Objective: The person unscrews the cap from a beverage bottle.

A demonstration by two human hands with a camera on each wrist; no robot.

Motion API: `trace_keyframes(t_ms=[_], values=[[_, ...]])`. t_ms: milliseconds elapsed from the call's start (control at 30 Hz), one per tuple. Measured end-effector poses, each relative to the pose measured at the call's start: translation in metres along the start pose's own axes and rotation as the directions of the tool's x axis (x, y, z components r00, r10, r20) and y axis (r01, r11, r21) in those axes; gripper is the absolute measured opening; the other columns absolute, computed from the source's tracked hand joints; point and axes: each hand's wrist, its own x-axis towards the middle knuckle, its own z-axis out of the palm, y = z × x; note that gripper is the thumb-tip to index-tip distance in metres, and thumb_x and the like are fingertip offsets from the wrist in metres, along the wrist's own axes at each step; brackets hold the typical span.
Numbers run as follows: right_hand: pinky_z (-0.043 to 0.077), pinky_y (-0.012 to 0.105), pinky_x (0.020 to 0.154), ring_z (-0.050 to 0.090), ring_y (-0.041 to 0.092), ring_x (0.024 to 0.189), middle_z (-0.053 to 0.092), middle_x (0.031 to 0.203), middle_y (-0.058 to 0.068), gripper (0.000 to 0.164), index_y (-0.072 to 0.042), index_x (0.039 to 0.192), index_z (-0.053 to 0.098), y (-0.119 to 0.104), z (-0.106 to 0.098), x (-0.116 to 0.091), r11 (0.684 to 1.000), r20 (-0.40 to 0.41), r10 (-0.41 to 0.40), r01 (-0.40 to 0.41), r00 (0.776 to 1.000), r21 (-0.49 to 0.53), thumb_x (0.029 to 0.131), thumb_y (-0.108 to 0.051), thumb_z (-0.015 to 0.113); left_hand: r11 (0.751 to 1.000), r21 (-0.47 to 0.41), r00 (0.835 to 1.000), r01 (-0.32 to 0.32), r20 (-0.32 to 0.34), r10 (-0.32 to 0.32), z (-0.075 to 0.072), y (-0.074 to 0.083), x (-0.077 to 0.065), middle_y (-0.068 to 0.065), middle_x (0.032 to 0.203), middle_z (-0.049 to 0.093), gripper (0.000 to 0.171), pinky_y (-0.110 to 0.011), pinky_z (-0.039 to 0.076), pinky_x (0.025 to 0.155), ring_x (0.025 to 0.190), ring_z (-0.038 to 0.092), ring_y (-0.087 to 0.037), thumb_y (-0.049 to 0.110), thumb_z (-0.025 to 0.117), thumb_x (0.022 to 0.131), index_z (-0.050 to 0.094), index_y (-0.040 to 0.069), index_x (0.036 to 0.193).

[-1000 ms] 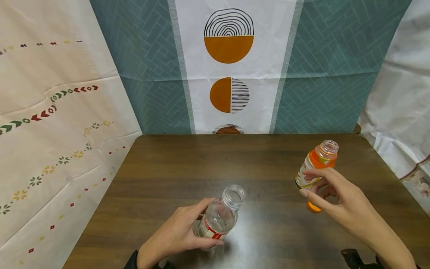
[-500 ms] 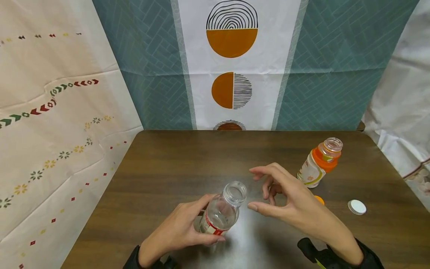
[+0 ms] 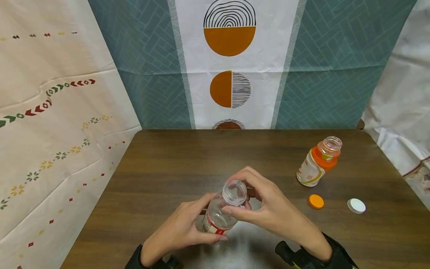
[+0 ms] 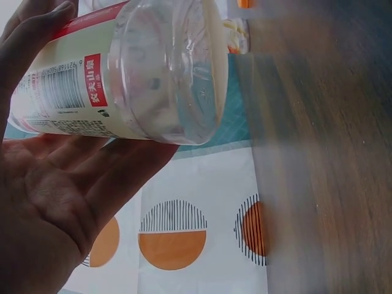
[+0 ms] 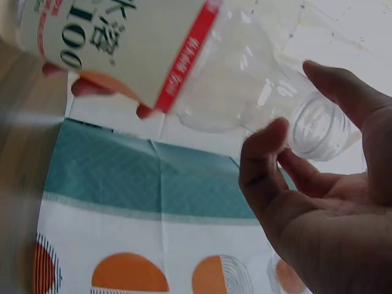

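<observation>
A clear, uncapped plastic bottle with a pale, red-edged label is held tilted above the table, its open mouth upward in the head view. My left hand grips it around the labelled body. The thumb and curled fingers of my right hand are around the bottle's neck, just below the mouth. In the right wrist view, the neck sits between that thumb and the fingers. The left wrist view shows the bottle's clear base and the left fingers beneath the label.
An orange-shouldered bottle without a cap stands at the right of the brown table. In front of it lie an orange cap and a white cap. A patterned cloth hangs behind the table.
My right hand has come left from beside the orange-shouldered bottle to the neck of the clear bottle, uncovering both caps. My left hand has kept its grip on the clear bottle.
</observation>
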Motion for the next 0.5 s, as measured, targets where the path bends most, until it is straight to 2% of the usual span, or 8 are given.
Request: trace_keyframes(t_ms=[167, 500], values=[[0.052, 0.024, 0.064, 0.055, 0.009, 0.082, 0.057, 0.105, -0.003, 0.034, -0.02, 0.113, 0.06, -0.0025, 0.0043, 0.0006, 1.0, -0.036, -0.028, 0.028, 0.999, 0.004, 0.085, -0.017, 0.079, 0.999, -0.029, 0.999, -0.036, -0.017, 0.035, 0.0028, 0.0013, 0.001, 0.017, 0.106, 0.067, 0.073, -0.02, 0.055, 0.078, 0.092, 0.066, 0.001, 0.049, 0.081, 0.078, 0.044, 0.031, 0.139], [0.05, 0.023, 0.061, 0.053, 0.008, 0.079, 0.058, 0.105, 0.0, 0.034, -0.018, 0.112, 0.061, -0.0038, 0.0066, 0.0006, 0.999, -0.071, -0.049, 0.05, 0.996, 0.012, 0.084, -0.016, 0.08, 0.998, -0.067, 1.0, -0.004, -0.002, 0.003, 0.0059, 0.0043, 0.0027, 0.016, 0.114, 0.065, 0.075, -0.025, 0.056, 0.083, 0.099, 0.067, -0.003, 0.048, 0.081, 0.079, 0.041, 0.031, 0.141]])
